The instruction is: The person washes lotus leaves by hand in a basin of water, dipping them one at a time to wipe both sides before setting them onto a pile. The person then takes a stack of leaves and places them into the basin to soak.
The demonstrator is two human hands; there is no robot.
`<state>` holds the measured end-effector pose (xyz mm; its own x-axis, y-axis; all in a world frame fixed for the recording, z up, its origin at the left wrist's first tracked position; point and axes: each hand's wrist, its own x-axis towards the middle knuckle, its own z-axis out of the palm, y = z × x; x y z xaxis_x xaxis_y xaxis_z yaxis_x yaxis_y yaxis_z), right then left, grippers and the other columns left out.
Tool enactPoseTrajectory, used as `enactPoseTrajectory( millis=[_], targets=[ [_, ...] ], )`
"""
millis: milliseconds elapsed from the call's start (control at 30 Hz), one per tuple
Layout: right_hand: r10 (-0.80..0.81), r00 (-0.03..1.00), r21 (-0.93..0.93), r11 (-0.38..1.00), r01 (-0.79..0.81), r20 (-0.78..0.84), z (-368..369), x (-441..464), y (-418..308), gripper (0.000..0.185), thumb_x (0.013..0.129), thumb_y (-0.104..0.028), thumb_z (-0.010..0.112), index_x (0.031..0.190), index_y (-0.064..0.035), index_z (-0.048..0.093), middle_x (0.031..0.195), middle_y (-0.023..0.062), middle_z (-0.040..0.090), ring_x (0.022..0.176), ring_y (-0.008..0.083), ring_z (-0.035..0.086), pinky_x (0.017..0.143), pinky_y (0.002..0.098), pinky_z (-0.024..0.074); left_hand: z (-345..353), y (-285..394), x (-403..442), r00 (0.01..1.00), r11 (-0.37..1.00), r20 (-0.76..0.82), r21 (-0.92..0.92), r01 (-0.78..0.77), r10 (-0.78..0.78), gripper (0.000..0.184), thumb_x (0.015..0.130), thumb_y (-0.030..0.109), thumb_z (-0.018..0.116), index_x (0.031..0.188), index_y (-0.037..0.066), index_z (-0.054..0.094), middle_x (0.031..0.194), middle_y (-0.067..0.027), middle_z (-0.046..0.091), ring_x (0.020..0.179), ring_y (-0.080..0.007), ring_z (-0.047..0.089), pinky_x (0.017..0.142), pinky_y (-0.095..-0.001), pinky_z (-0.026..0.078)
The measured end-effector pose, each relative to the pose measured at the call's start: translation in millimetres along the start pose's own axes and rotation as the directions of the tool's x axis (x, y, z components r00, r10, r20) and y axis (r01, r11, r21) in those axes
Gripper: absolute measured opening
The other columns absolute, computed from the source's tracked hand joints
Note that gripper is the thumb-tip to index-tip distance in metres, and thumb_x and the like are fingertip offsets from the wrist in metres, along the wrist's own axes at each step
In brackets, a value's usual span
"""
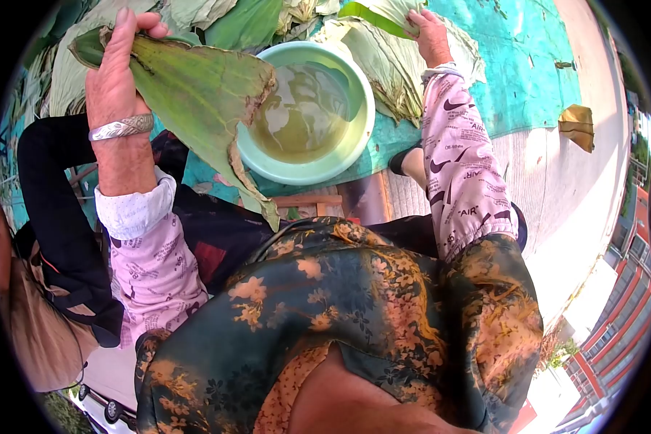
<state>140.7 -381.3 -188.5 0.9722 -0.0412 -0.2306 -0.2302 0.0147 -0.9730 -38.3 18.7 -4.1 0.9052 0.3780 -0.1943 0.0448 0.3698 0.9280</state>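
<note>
My left hand, with a silver bracelet at the wrist, grips a broad green leaf near its upper end. The leaf has brown, ragged edges and hangs down to the right, over the left rim of a pale green basin. Cloudy yellowish liquid lies in the basin. Up and to the right of the basin, my right hand has its fingers closed on the edge of another leaf, pale with a bright green fold. A stack of pale, dried leaves lies below that hand.
More leaves lie behind the basin on a turquoise sheet. A brown scrap rests on the pale ground at the right. Another person in dark clothing sits close at the left. Wooden slats show below the basin.
</note>
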Motion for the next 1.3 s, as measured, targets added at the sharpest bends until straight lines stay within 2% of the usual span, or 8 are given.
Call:
enactPoseTrajectory(
  millis=[133,333,533,633,700,833,1000,1300],
  targets=[
    [0.050,0.999,0.084,0.995,-0.049,-0.013,-8,6,16,0.021,0.079,-0.015,0.060,0.096,-0.0041,0.055,0.085,0.0022,0.058,0.079,0.0123,0.056,0.069,0.0305,0.0483,4,2,-3,1.000,1.000,-0.012,0.026,-0.014,0.015,0.030,0.085,0.028,0.054,0.089,-0.001,0.058,0.081,-0.0073,0.056,0.074,-0.0170,0.054,0.068,-0.0300,0.047],
    [0.412,0.905,-0.041,0.908,-0.418,-0.108,-23,-38,84,0.015,0.077,-0.017,0.060,0.089,-0.0087,0.055,0.088,0.0037,0.053,0.086,0.0161,0.049,0.073,0.0369,0.0442,9,5,-3,0.999,0.999,-0.031,0.048,-0.013,0.015,0.030,0.085,0.028,0.054,0.089,-0.001,0.058,0.081,-0.0076,0.056,0.074,-0.0168,0.054,0.068,-0.0298,0.047],
    [0.247,0.964,-0.011,0.968,-0.249,-0.097,-14,3,56,0.017,0.079,-0.018,0.059,0.091,-0.0065,0.055,0.091,0.0053,0.052,0.083,0.0169,0.050,0.073,0.0347,0.0449,6,-1,-4,0.999,0.999,0.003,0.031,-0.033,0.033,0.030,0.083,0.028,0.058,0.087,-0.001,0.059,0.076,-0.0073,0.058,0.069,-0.0141,0.055,0.062,-0.0261,0.047],
    [-0.048,0.999,-0.083,0.995,0.048,-0.007,-14,49,37,0.033,0.078,-0.015,0.061,0.107,-0.0046,0.050,0.095,0.0063,0.053,0.086,0.0180,0.051,0.073,0.0356,0.0455,5,-3,-4,0.999,0.999,-0.005,0.032,-0.038,0.038,0.030,0.082,0.028,0.060,0.086,-0.001,0.060,0.074,-0.0073,0.059,0.067,-0.0133,0.056,0.060,-0.0249,0.047],
    [-0.115,0.991,-0.070,0.990,0.121,0.075,-13,62,13,0.020,0.080,-0.020,0.054,0.094,-0.0074,0.057,0.071,0.0013,0.052,0.062,0.0108,0.047,0.060,0.0251,0.0414,6,-2,-6,0.999,0.998,-0.015,0.045,-0.032,0.033,0.030,0.082,0.028,0.060,0.086,-0.001,0.060,0.074,-0.0074,0.059,0.067,-0.0137,0.056,0.060,-0.0254,0.047],
    [-0.117,0.993,0.128,0.985,0.118,-0.022,11,34,-17,0.020,0.077,-0.018,0.055,0.094,-0.0074,0.056,0.068,0.0019,0.051,0.061,0.0116,0.047,0.059,0.0257,0.0410,9,0,-6,1.000,0.998,-0.001,0.060,-0.028,0.028,0.031,0.081,0.029,0.060,0.086,-0.001,0.060,0.074,-0.0077,0.059,0.068,-0.0144,0.057,0.060,-0.0267,0.048],
    [0.257,0.955,0.092,0.965,-0.246,-0.146,-2,7,55,0.055,0.074,-0.015,0.065,0.120,-0.0017,0.039,0.108,0.0100,0.048,0.095,0.0215,0.048,0.076,0.0386,0.0439,12,7,-8,1.000,0.998,0.008,0.063,-0.027,0.027,0.030,0.081,0.029,0.060,0.086,-0.001,0.060,0.074,-0.0076,0.059,0.068,-0.0143,0.057,0.060,-0.0272,0.048],
    [0.398,0.888,0.015,0.914,-0.406,-0.230,-27,-44,110,0.043,0.074,-0.013,0.064,0.112,-0.0035,0.046,0.095,0.0062,0.054,0.089,0.0181,0.050,0.071,0.0374,0.0435,12,3,-3,1.000,0.999,0.013,0.051,-0.014,0.013,0.030,0.082,0.028,0.058,0.086,-0.002,0.060,0.075,-0.0068,0.059,0.067,-0.0131,0.056,0.060,-0.0252,0.047]
  ],
)
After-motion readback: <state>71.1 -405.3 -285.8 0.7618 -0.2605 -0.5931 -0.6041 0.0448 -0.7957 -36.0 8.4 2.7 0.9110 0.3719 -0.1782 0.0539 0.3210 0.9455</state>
